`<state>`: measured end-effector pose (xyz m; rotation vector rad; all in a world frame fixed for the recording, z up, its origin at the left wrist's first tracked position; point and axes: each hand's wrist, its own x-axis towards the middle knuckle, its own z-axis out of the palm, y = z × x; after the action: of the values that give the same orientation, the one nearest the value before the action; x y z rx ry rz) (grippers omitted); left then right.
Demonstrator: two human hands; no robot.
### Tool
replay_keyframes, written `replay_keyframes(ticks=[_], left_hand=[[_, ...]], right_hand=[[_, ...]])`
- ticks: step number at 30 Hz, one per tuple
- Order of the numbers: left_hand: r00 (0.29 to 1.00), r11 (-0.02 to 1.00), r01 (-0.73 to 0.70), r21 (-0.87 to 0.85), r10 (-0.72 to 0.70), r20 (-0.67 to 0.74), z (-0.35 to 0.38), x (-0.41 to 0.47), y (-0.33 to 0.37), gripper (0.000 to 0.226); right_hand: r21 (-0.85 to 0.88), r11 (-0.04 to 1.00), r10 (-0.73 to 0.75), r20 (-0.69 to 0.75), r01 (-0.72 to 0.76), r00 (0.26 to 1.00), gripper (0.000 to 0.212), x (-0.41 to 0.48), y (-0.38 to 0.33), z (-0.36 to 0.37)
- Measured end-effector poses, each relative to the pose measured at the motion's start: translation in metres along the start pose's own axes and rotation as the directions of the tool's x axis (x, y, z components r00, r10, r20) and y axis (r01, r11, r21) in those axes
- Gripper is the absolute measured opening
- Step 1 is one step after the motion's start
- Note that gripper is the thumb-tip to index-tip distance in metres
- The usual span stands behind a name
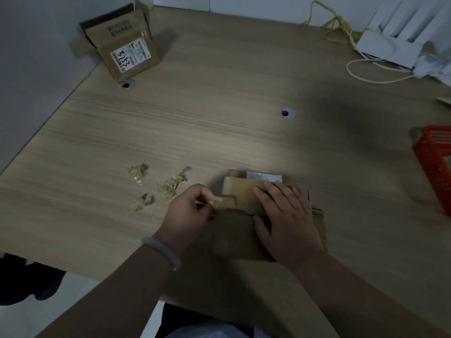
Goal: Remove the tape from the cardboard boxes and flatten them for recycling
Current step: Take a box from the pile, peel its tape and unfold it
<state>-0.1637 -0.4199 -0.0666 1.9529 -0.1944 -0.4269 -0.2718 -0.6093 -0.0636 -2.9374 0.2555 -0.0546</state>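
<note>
The box (244, 198) lies low at lower centre of the frame, near the front edge of the counter (195, 118). It is plain brown card with a white label at its far edge and a jagged seam across its middle. A strip of clear yellowish tape (219, 200) lifts off its left end. The left hand (188, 213) has its grip pinching that tape between thumb and fingertips. The right hand (285, 215) lies flat on the box, grip spread. Three crumpled wads (168, 186) of tape lie left of it. A second box (127, 47), flaps open, stands at upper left.
</note>
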Motion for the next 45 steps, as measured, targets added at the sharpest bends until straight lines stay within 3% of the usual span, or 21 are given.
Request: replay_keyframes(ticks=[3, 5, 9, 14, 18, 21, 24, 25, 29, 32, 37, 39, 45], left_hand=[[0.979, 0.939, 0.186, -0.291, -0.203, -0.028, 0.01, 0.006, -0.001, 0.03], [0.979, 0.945, 0.14, -0.296, -0.176, -0.099, 0.012, 0.012, -0.001, 0.032], [0.977, 0.995, -0.079, 0.056, 0.088, -0.192, 0.003, 0.026, 0.002, 0.027], [0.914, 0.864, -0.344, 0.367, 0.398, -0.082, 0.0, 0.015, -0.002, 0.018], [0.939, 0.909, -0.306, 0.283, 0.338, -0.07, -0.006, 0.005, -0.014, 0.007], [0.981, 0.974, -0.163, 0.16, 0.178, -0.082, -0.004, 0.01, -0.012, 0.021], [0.999, 0.997, 0.02, -0.071, -0.019, 0.026, 0.0, 0.018, -0.005, 0.032], [0.998, 0.997, 0.037, -0.074, -0.033, 0.047, 0.0, 0.019, -0.004, 0.029], [0.991, 0.979, -0.12, 0.167, 0.109, 0.072, -0.001, 0.022, -0.002, 0.024], [0.985, 0.959, -0.175, 0.225, 0.17, 0.038, 0.0, 0.023, -0.004, 0.023], [0.978, 0.996, -0.084, -0.036, 0.075, -0.195, 0.011, 0.028, -0.001, 0.026], [0.966, 0.995, -0.1, -0.028, 0.091, -0.244, 0.011, 0.035, 0.002, 0.022], [0.974, 0.95, -0.214, 0.226, 0.225, -0.025, 0.007, 0.038, 0.005, 0.033]], right_hand=[[-0.007, 1.0, -0.014, 0.009, 0.014, 1.0, 0.058, 0.0, 0.001, 0.0], [-0.008, 1.0, -0.022, 0.018, 0.023, 1.0, 0.058, 0.0, 0.001, 0.0], [0.003, 1.0, -0.023, 0.026, 0.023, 0.999, 0.058, 0.001, 0.001, 0.0], [0.009, 1.0, -0.015, 0.026, 0.015, 1.0, 0.059, 0.001, 0.0, -0.002], [0.015, 1.0, -0.016, 0.017, 0.016, 1.0, 0.059, 0.001, -0.001, -0.003], [-0.001, 1.0, -0.015, 0.019, 0.015, 1.0, 0.059, 0.001, -0.001, -0.004], [-0.004, 1.0, -0.013, 0.018, 0.013, 1.0, 0.059, 0.001, -0.002, -0.004], [-0.006, 1.0, -0.014, 0.018, 0.014, 1.0, 0.059, 0.001, -0.001, -0.004], [-0.002, 1.0, -0.018, 0.012, 0.018, 1.0, 0.058, 0.002, -0.001, -0.003], [-0.004, 1.0, -0.021, 0.021, 0.021, 1.0, 0.059, 0.001, 0.001, -0.001], [-0.001, 1.0, -0.023, 0.026, 0.023, 0.999, 0.058, 0.0, 0.001, 0.0], [-0.001, 1.0, -0.02, 0.023, 0.02, 1.0, 0.058, 0.0, 0.001, 0.0], [0.003, 1.0, -0.01, 0.028, 0.01, 1.0, 0.058, 0.001, 0.0, 0.0]])
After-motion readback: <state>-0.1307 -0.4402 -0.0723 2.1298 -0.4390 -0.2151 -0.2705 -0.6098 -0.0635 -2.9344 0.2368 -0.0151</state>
